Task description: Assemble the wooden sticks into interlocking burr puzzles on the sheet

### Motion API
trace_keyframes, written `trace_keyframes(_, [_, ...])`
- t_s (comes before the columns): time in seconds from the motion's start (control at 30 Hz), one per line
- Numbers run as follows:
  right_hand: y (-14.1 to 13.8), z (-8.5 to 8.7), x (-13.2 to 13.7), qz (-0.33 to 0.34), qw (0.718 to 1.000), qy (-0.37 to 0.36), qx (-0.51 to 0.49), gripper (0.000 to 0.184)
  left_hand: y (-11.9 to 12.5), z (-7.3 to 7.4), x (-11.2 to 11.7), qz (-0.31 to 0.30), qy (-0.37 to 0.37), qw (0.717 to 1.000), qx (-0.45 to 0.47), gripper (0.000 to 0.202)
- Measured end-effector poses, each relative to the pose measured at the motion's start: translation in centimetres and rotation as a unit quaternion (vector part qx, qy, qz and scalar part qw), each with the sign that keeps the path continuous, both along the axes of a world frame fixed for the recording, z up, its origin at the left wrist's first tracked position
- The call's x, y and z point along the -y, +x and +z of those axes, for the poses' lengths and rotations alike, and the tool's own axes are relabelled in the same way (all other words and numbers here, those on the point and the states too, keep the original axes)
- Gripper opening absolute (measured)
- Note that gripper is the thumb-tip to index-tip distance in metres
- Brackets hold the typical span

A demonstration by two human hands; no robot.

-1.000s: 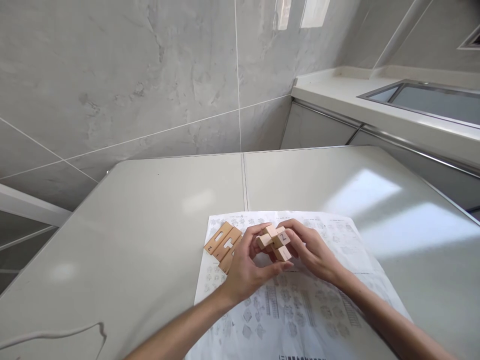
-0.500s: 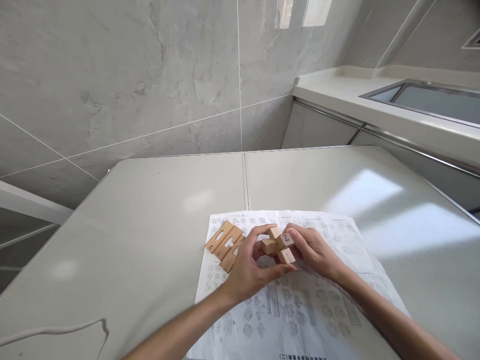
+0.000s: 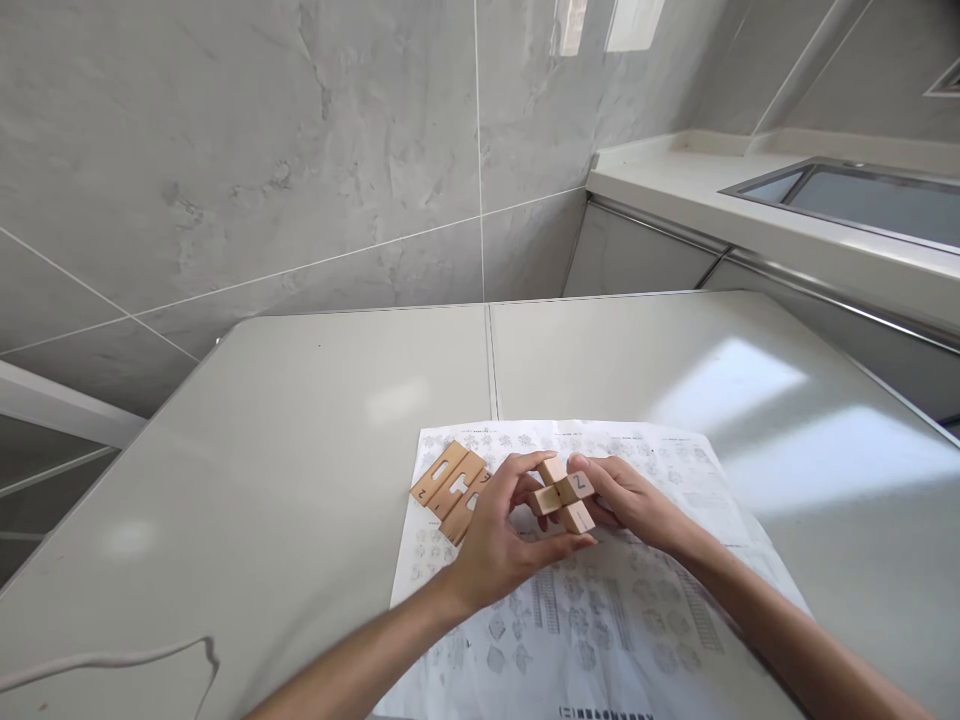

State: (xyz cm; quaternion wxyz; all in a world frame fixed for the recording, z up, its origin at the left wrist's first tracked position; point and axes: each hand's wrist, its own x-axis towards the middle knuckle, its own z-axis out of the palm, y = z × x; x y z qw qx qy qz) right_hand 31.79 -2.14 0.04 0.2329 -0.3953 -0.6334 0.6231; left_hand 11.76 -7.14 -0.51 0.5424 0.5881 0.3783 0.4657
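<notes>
Both hands grip a small wooden block puzzle (image 3: 562, 493) made of crossed numbered pieces, held just above a printed instruction sheet (image 3: 600, 620). My left hand (image 3: 499, 535) curls around its left side, thumb underneath and fingers over the top. My right hand (image 3: 630, 505) pinches its right side. Three loose notched wooden pieces (image 3: 448, 485) lie side by side on the sheet's far left corner, right beside my left hand.
The sheet lies on a pale grey table (image 3: 300, 450) set against a grey tiled wall. A counter with a recessed sink (image 3: 862, 200) runs along the right. A thin white cable (image 3: 112, 665) lies at the table's near left edge.
The puzzle has turned slightly in my hands and dropped a little toward the sheet. Both hands keep their grip; the loose pieces have not moved.
</notes>
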Motion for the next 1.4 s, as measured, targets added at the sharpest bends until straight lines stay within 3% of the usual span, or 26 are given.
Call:
trace_keyframes(0.23, [0.4, 0.3, -0.5, 0.046, 0.997, -0.058, -0.009, 0.068, -0.1, -0.4, 0.3, 0.018, 0.041, 0.998, -0.048, 0.07])
trace_keyframes(0.5, [0.4, 0.3, -0.4, 0.035, 0.997, -0.07, -0.01, 0.067, -0.1, -0.4, 0.0, 0.025, 0.032, 0.998, -0.052, 0.069])
trace_keyframes(0.83, [0.3, 0.4, -0.5, -0.062, 0.998, -0.014, -0.02, 0.05, 0.1, 0.0, 0.0, 0.037, 0.048, 0.994, -0.095, 0.071])
trace_keyframes(0.97, [0.9, 0.1, -1.2, -0.134, 0.99, 0.054, 0.005, 0.051, 0.3, 0.0, 0.0, 0.049, 0.05, 0.992, -0.103, 0.072])
trace_keyframes(1.07, [1.9, -0.1, -2.1, -0.216, 0.967, 0.124, 0.048, 0.051, 0.4, -0.2, 0.0, 0.057, 0.043, 0.992, -0.102, 0.065])
trace_keyframes(1.2, [4.1, -0.4, -3.6, -0.314, 0.915, 0.222, 0.118, 0.051, 0.4, -0.3, 0.0, 0.045, 0.039, 0.991, -0.117, 0.044])
trace_keyframes(1.4, [7.4, -1.3, -5.4, -0.345, 0.849, 0.326, 0.233, 0.051, 0.5, -0.1, 0.0, 0.03, 0.026, 0.99, -0.135, 0.035])
